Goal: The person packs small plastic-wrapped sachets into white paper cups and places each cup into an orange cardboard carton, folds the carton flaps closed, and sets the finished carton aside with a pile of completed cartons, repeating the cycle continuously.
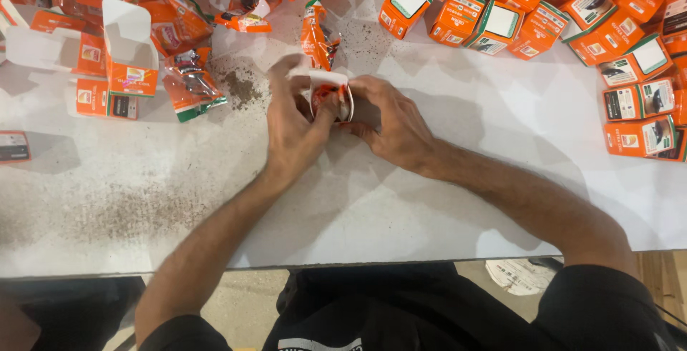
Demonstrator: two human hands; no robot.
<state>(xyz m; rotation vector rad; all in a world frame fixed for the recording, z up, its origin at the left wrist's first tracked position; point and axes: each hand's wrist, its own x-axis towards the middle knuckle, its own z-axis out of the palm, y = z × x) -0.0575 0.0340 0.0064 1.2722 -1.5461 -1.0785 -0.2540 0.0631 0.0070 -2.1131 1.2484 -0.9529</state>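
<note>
At frame centre both hands, left hand point(292, 130) and right hand point(390, 123), pinch a half-filled small carton point(331, 95); closed boxes point(615, 29) pile upper right, unpacked pouches point(189, 83) remain upper left on the desk point(444, 201).

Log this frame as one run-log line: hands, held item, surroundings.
left hand: grips small carton | right hand: grips same carton | carton: open, orange packet inside | closed orange boxes: right | loose packets: left | white table
</note>
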